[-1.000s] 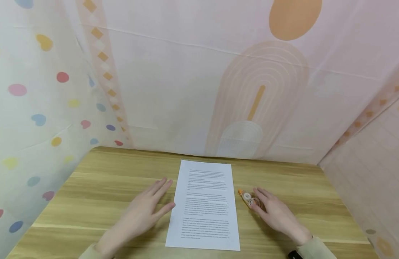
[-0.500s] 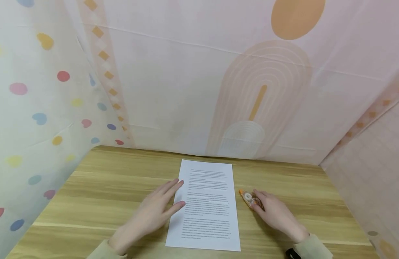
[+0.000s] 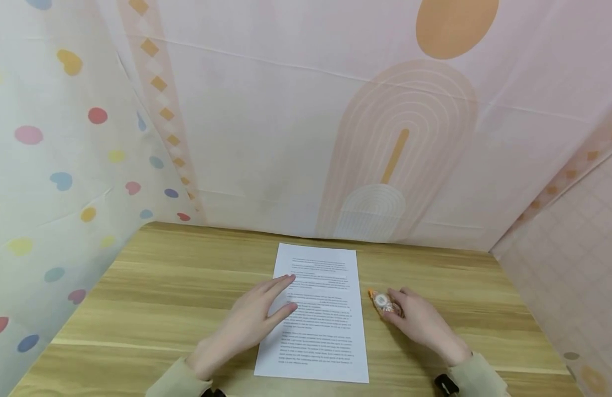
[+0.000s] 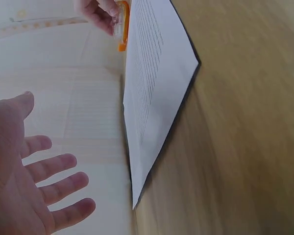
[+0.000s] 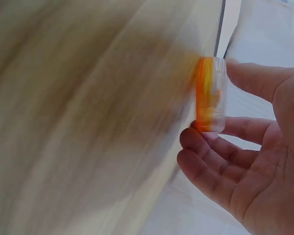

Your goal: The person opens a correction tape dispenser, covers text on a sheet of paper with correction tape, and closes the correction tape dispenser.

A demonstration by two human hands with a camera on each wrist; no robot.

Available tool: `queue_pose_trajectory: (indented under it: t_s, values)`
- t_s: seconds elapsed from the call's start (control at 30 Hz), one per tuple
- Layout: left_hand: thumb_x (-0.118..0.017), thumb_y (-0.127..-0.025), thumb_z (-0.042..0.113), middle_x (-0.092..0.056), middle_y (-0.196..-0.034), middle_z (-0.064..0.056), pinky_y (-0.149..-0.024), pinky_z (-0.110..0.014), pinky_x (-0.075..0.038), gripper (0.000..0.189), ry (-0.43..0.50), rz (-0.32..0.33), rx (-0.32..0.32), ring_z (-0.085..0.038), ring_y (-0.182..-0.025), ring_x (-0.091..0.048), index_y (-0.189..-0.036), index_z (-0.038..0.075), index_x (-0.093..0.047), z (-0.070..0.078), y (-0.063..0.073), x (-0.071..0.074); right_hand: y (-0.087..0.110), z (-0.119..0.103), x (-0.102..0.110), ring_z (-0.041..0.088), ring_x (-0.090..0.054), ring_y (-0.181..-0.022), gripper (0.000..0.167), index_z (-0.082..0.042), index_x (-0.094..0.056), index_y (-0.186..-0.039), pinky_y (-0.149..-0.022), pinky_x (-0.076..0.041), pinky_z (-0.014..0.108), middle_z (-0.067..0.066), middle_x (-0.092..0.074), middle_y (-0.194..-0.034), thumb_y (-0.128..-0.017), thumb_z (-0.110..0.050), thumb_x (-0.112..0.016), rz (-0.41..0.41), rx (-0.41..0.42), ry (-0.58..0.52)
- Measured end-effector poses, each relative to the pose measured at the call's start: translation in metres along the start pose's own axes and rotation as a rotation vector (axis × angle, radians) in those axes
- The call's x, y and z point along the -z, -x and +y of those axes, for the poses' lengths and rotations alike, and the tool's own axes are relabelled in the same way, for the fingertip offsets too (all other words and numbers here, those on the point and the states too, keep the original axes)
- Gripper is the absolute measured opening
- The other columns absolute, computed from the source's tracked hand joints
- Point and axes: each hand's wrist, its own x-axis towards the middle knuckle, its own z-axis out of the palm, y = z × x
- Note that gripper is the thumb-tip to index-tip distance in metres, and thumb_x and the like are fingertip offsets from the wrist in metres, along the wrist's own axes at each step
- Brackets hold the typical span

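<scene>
A correction tape dispenser (image 3: 382, 301), clear with orange parts and a white reel, is pinched between the thumb and fingers of my right hand (image 3: 424, 321). In the right wrist view the dispenser (image 5: 209, 95) stands on edge, orange side towards the wooden surface, thumb at one end and fingers at the other. My left hand (image 3: 253, 315) hovers over the left part of a printed sheet of paper (image 3: 318, 344), fingers extended and holding nothing. The left wrist view shows its spread fingers apart from the sheet (image 4: 161, 93).
A wood-grain table (image 3: 187, 264) carries the sheet near its middle. Behind it hangs a pale pink patterned cloth (image 3: 266, 138), and a cloth with coloured dots (image 3: 53, 231) covers the left side. A dark band (image 3: 446, 385) circles the right wrist.
My left hand has moved right, from beside the paper to over its left part. The right hand's fingers have closed in on the correction tape, which has hardly shifted.
</scene>
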Motion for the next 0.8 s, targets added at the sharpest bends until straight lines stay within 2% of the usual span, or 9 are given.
queue_pose_trajectory:
  t_s: [0.07, 0.13, 0.2, 0.33, 0.43, 0.63, 0.8]
  values:
    - [-0.059, -0.106, 0.046, -0.060, -0.156, -0.009, -0.115, -0.061, -0.048, 0.057, 0.015, -0.004, 0.014, -0.038, -0.143, -0.058, -0.155, 0.017, -0.052, 0.000, -0.002, -0.002, -0.001, -0.001, 0.000, 0.010, -0.053, -0.077, 0.051, 0.000, -0.068, -0.133, -0.064, -0.049, 0.027, 0.004, -0.067, -0.102, -0.093, -0.029, -0.079, -0.010, -0.015, -0.033]
    - [-0.060, -0.106, 0.043, -0.061, -0.155, -0.009, -0.115, -0.060, -0.049, 0.056, 0.033, 0.002, 0.027, -0.037, -0.142, -0.058, -0.154, 0.017, -0.054, 0.000, -0.004, -0.003, -0.003, -0.001, 0.000, 0.010, -0.051, -0.075, 0.048, 0.000, -0.069, -0.130, -0.062, -0.045, 0.025, 0.003, -0.064, -0.100, -0.093, -0.030, -0.079, -0.012, -0.029, -0.064]
    - [-0.061, -0.105, 0.041, -0.062, -0.153, -0.008, -0.115, -0.059, -0.049, 0.054, 0.052, 0.012, 0.040, -0.037, -0.142, -0.059, -0.152, 0.016, -0.056, 0.001, -0.006, -0.005, -0.004, -0.002, -0.001, 0.010, -0.055, -0.078, 0.045, -0.001, -0.071, -0.126, -0.064, -0.048, 0.026, 0.004, -0.066, -0.102, -0.092, -0.030, -0.079, -0.005, -0.036, -0.081]
    - [-0.064, -0.104, 0.039, -0.064, -0.151, -0.008, -0.116, -0.057, -0.049, 0.051, 0.099, 0.030, 0.065, -0.036, -0.141, -0.061, -0.149, 0.017, -0.059, 0.003, -0.010, -0.009, -0.006, -0.003, -0.002, 0.013, -0.066, -0.088, 0.036, -0.002, -0.072, -0.120, -0.077, -0.059, 0.036, 0.009, -0.073, -0.109, -0.093, -0.024, -0.079, 0.018, -0.044, -0.095]
    - [-0.066, -0.103, 0.037, -0.067, -0.147, -0.007, -0.115, -0.054, -0.051, 0.048, 0.130, 0.039, 0.073, -0.033, -0.137, -0.065, -0.147, 0.017, -0.062, 0.006, -0.014, -0.011, -0.007, -0.004, -0.003, 0.014, -0.068, -0.090, 0.030, -0.002, -0.072, -0.119, -0.081, -0.061, 0.038, 0.011, -0.076, -0.107, -0.094, -0.017, -0.077, 0.025, -0.048, -0.110]
    - [-0.069, -0.101, 0.032, -0.074, -0.136, -0.003, -0.104, -0.048, -0.057, 0.041, 0.167, 0.073, 0.071, -0.024, -0.119, -0.072, -0.139, 0.016, -0.068, 0.012, -0.018, -0.014, -0.008, -0.009, 0.000, 0.009, -0.057, -0.075, 0.024, -0.004, -0.071, -0.119, -0.064, -0.047, 0.024, 0.003, -0.073, -0.094, -0.096, -0.013, -0.073, 0.022, -0.054, -0.152]
    - [-0.070, -0.100, 0.028, -0.077, -0.131, -0.002, -0.100, -0.044, -0.058, 0.036, 0.205, 0.088, 0.066, -0.022, -0.113, -0.073, -0.134, 0.015, -0.071, 0.016, -0.021, -0.017, -0.006, -0.017, 0.003, 0.006, -0.051, -0.066, 0.022, -0.007, -0.072, -0.116, -0.059, -0.042, 0.020, -0.002, -0.069, -0.084, -0.095, -0.013, -0.075, 0.070, -0.017, -0.151]
